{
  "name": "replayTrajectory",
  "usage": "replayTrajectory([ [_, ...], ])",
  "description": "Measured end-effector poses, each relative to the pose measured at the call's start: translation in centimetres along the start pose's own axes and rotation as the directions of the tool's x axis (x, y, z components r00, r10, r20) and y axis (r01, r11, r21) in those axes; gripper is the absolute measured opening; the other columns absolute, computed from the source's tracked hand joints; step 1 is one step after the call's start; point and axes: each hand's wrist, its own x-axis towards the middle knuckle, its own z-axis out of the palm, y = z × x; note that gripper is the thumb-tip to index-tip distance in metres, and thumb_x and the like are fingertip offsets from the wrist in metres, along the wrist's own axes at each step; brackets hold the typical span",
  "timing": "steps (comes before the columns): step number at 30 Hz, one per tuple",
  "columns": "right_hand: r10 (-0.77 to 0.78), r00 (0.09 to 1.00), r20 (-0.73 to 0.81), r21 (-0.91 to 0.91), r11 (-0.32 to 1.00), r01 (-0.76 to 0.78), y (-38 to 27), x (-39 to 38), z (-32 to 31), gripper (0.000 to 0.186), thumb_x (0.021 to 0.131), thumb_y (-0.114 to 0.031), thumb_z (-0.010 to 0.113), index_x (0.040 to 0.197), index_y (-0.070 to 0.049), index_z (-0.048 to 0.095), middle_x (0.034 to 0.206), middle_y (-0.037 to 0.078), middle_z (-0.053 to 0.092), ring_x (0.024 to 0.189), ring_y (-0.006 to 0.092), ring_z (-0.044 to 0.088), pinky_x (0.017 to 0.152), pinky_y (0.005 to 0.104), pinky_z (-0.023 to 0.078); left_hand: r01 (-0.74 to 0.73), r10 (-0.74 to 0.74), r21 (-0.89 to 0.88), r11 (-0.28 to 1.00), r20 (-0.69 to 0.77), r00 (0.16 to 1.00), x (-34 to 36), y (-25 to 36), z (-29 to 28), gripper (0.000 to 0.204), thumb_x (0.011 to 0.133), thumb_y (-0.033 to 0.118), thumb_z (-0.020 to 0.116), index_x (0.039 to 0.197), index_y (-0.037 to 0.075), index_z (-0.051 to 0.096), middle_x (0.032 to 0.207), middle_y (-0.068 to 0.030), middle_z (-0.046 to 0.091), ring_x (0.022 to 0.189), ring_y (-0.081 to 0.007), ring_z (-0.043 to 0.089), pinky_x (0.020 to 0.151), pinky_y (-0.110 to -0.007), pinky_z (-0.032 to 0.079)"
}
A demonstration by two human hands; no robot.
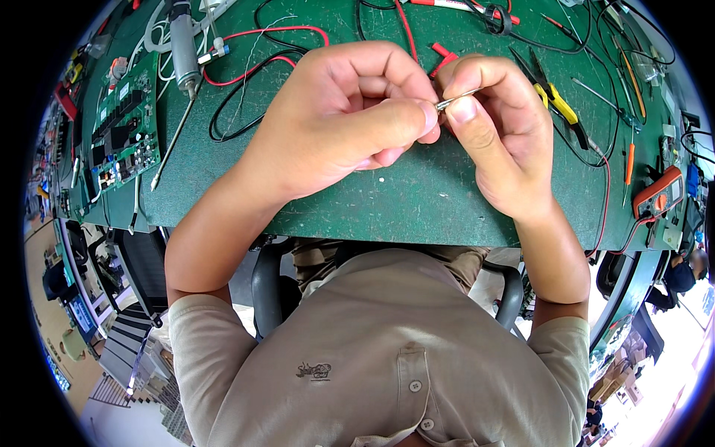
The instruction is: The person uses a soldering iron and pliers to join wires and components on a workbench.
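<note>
Both hands meet above the far middle of a green work table [357,201]. A thin, metallic rod-like piece [445,103] spans the small gap between them; its exact kind is too small to make out. My left hand [346,123] pinches one end between thumb and curled fingers. With thumb and forefinger, my right hand [506,138] grips the other end, where a slim tip runs up to the right. Just behind the fingertips lies a red clip-like piece [443,54], partly covered by the right hand.
On the left lie a green circuit board [123,127] and a grey cylindrical tool [183,45] beside red and black leads [246,82]. To the right are yellow-handled pliers [557,102], an orange-handled screwdriver [630,160] and an orange multimeter [659,194] near the table's edge.
</note>
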Motion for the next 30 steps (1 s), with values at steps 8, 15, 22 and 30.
replayTrajectory([
  [8, 0.067, 0.998, 0.001, 0.131, 0.989, -0.066, -0.05, -0.05, -0.14, 0.012, 0.096, -0.007, 0.058, 0.105, 0.001, 0.056, 0.093, 0.004, 0.06, 0.084, 0.0095, 0.062, 0.075, 0.0233, 0.051, -0.09, 0.09, 0.057, 0.994, -0.004, 0.996, -0.06, -0.28, -0.04, 0.004, 0.089, 0.003, 0.06, 0.091, 0.003, 0.057, 0.076, -0.0105, 0.066, 0.053, -0.0042, 0.048, 0.043, -0.018, 0.031],
  [15, 0.059, 0.998, -0.015, -0.003, 0.998, -0.059, -0.67, -0.02, -0.19, 0.011, 0.096, -0.006, 0.057, 0.104, 0.001, 0.057, 0.091, 0.004, 0.061, 0.083, 0.0105, 0.063, 0.075, 0.0239, 0.051, -0.035, 0.035, 0.004, 0.999, -0.016, 0.999, -0.13, 0.0, -0.04, 0.008, 0.088, 0.001, 0.056, 0.096, 0.001, 0.058, 0.071, -0.0066, 0.061, 0.054, -0.0057, 0.048, 0.043, -0.02, 0.03],
  [22, 0.024, 1.0, -0.017, -0.008, 1.0, -0.025, -0.34, -0.09, -0.23, 0.01, 0.095, -0.003, 0.057, 0.103, 0.002, 0.058, 0.091, 0.005, 0.061, 0.083, 0.0109, 0.063, 0.074, 0.0241, 0.051, -0.041, 0.043, 0.08, 0.996, -0.019, 0.999, -0.32, 0.1, -0.02, 0.009, 0.087, 0.0, 0.056, 0.096, 0.0, 0.058, 0.07, -0.0044, 0.058, 0.054, -0.0054, 0.048, 0.044, -0.02, 0.031],
  [30, -0.01, 1.0, 0.015, 0.001, 1.0, 0.01, -0.3, -0.06, -0.55, 0.012, 0.094, -0.001, 0.059, 0.104, 0.005, 0.059, 0.09, 0.007, 0.062, 0.084, 0.0128, 0.064, 0.075, 0.0255, 0.052, -0.133, 0.133, 0.146, 0.98, 0.006, 0.991, -0.16, -0.35, -0.24, 0.004, 0.088, 0.002, 0.061, 0.091, 0.001, 0.058, 0.08, -0.0105, 0.067, 0.056, -0.0044, 0.05, 0.045, -0.02, 0.032],
])
